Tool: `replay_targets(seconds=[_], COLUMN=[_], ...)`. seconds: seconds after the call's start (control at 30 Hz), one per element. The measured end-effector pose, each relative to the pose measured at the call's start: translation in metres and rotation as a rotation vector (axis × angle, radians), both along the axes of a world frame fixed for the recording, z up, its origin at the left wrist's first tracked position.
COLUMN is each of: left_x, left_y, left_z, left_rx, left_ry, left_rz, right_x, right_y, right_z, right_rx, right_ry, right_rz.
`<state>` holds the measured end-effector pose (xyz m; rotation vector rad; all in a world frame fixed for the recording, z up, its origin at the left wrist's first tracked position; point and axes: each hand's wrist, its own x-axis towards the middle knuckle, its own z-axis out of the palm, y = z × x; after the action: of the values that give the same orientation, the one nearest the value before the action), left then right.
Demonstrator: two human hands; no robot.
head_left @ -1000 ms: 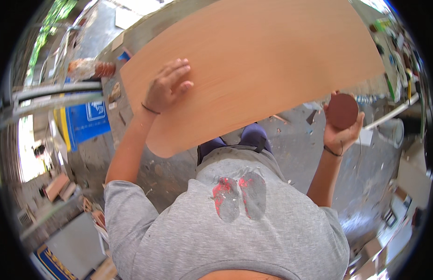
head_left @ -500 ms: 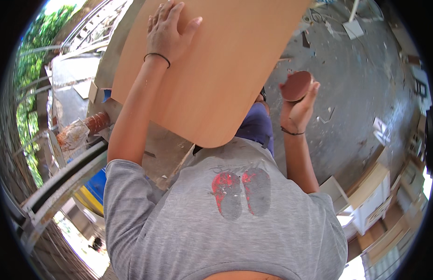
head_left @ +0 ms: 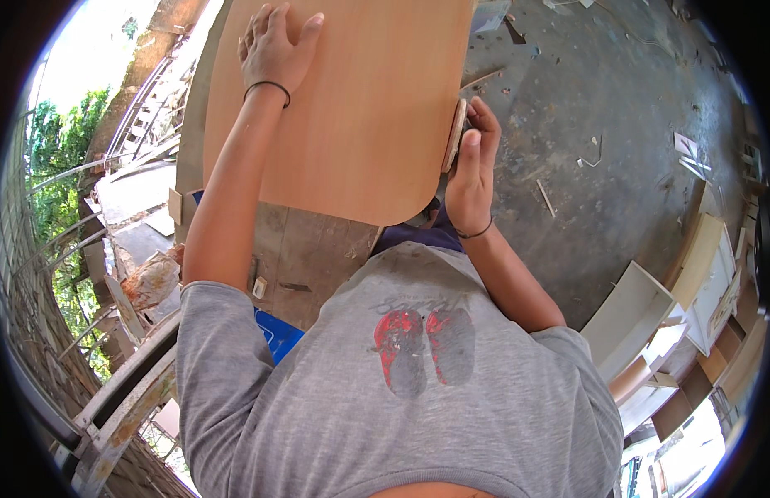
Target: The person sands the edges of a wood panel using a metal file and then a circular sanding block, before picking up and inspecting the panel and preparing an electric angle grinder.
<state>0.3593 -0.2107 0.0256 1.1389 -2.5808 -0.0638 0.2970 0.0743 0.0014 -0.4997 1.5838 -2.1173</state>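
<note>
A wide, light-brown wooden board (head_left: 352,108) with rounded near corners stretches out in front of me. On its upper left part my left hand (head_left: 277,48) lies flat, fingers spread, holding nothing. My right hand (head_left: 475,170) grips a round sanding pad (head_left: 456,135) by its back, beside the board's right edge. The pad stands on its side with its face turned to that edge and seems to touch it. Its front face is hidden from here.
A grey floor (head_left: 584,191) with scattered scraps and a thin stick (head_left: 546,198) spreads out to the right. White and wooden cabinet parts (head_left: 630,311) stand at the lower right. A metal rail (head_left: 124,386) runs along the left, near a blue object (head_left: 277,334).
My right hand has brought the sanding pad leftward from open air to the board's right edge, turning its face toward the board. My left hand stays flat on the board.
</note>
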Motion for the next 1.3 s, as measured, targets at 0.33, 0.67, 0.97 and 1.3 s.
replay_targets(seconds=[0.33, 0.67, 0.97, 1.3], left_x=[-0.006, -0.011, -0.012, -0.007], left_y=[0.016, 0.019, 0.022, 0.009], left_z=[0.009, 0.004, 0.010, 0.000], left_rx=[-0.013, 0.000, -0.001, -0.063], left_ry=[0.038, -0.018, -0.058, -0.055], left_rz=[0.047, 0.073, 0.088, 0.067], right_x=[0.001, 0.009, -0.003, 0.007], right_y=[-0.002, 0.007, -0.001, 0.003], right_z=[-0.004, -0.007, -0.008, -0.015], right_rx=[0.100, 0.096, 0.163, -0.021], right_ry=[0.129, 0.097, 0.231, 0.242], right_rz=[-0.063, -0.074, -0.107, -0.082])
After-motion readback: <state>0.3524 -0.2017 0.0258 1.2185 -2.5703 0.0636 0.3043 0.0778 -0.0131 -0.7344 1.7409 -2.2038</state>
